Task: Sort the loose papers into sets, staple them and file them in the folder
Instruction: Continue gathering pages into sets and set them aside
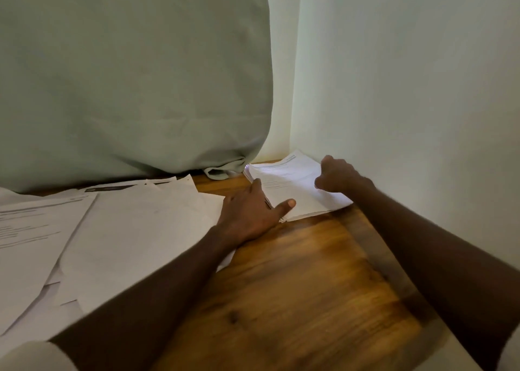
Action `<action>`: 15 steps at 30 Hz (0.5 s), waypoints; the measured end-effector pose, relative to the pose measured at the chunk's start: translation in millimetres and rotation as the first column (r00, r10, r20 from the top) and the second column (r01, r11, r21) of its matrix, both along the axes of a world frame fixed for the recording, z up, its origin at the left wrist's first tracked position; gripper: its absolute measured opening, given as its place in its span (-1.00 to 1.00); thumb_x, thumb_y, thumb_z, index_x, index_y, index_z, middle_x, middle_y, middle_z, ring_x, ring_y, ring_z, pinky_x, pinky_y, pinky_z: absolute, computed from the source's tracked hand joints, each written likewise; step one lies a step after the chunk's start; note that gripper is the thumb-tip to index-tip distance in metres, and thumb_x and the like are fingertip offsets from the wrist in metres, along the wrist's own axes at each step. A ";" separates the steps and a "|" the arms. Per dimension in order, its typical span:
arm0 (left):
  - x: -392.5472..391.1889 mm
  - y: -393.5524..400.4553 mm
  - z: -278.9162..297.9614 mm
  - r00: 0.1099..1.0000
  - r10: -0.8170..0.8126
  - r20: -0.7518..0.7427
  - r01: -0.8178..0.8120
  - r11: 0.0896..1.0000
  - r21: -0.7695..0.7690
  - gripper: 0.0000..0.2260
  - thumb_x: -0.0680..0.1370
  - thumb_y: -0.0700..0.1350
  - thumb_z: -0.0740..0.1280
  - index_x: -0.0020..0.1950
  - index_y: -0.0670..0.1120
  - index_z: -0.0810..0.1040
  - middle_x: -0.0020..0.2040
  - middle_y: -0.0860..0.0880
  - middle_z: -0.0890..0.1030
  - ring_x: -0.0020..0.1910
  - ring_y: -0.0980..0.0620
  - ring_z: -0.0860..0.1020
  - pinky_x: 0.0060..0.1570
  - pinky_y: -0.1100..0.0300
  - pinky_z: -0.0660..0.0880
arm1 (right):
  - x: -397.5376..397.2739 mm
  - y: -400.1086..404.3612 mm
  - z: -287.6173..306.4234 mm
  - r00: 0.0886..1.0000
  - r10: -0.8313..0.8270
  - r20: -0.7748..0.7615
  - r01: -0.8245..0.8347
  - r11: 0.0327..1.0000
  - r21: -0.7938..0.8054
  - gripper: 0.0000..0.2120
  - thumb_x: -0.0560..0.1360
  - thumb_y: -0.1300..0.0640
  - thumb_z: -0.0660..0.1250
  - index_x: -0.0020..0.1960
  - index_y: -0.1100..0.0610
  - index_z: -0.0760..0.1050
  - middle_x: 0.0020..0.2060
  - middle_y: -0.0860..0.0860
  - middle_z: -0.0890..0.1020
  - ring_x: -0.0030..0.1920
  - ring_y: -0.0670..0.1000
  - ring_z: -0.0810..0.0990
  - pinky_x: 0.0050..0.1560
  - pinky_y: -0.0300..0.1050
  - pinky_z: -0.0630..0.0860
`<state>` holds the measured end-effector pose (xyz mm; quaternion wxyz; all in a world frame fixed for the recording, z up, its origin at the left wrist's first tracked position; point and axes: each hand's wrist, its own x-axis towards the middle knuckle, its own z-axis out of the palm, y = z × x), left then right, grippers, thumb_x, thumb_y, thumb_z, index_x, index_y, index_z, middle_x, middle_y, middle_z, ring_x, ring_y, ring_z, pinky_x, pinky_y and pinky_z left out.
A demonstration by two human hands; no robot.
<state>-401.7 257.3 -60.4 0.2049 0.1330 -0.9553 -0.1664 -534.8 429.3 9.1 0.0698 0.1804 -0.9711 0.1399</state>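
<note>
At the lower left of the frame the loose papers point(84, 230) lie spread over the wooden table point(304, 280), overlapping one another in no order. Above them, in the upper left, a pale green cloth point(126, 75) hangs down to the table. In the middle the left hand point(250, 216) lies flat with straight fingers, its thumb resting on the near corner of a stack of papers point(292, 185) and its fingers along the stack's left edge. This stack sits in the corner, close to the white wall point(408, 89). At the right the right hand point(337, 175) is over the stack with curled fingers; I cannot tell if it pinches a sheet. No stapler or folder is visible. I think the stack may slide or fan out if one hand pushes harder, and loose sheets nearby could mix into the set.
</note>
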 end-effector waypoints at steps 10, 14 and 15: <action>12.5 4.7 6.8 0.993 -0.084 0.077 0.092 0.991 -0.094 0.08 0.20 0.74 0.09 0.51 0.08 0.42 0.46 0.01 0.53 0.42 -0.07 0.48 0.45 -0.25 0.29 | 63.1 44.9 -36.5 0.969 -0.183 -0.168 0.152 0.971 -0.183 -0.67 0.60 0.01 0.25 0.27 0.18 0.37 0.19 0.18 0.46 0.16 0.28 0.52 0.18 0.16 0.48; 16.6 18.6 11.0 0.994 -0.098 0.040 0.102 0.987 -0.123 -0.14 0.33 0.60 0.22 0.42 0.06 0.52 0.33 -0.01 0.62 0.31 -0.07 0.55 0.38 -0.11 0.35 | 65.8 46.6 -50.8 0.975 -0.179 -0.132 0.145 0.961 -0.235 -0.70 0.59 0.09 0.26 0.28 0.18 0.40 0.16 0.17 0.52 0.12 0.23 0.55 0.12 0.08 0.50; 16.9 21.8 10.3 0.995 -0.098 0.022 0.100 0.989 -0.112 -0.20 0.36 0.56 0.26 0.40 0.04 0.53 0.31 -0.02 0.63 0.29 -0.08 0.56 0.36 -0.09 0.37 | 65.5 45.7 -52.4 0.980 -0.155 -0.124 0.116 0.955 -0.274 -0.68 0.58 0.15 0.28 0.30 0.19 0.41 0.17 0.17 0.52 0.12 0.21 0.56 0.09 0.03 0.49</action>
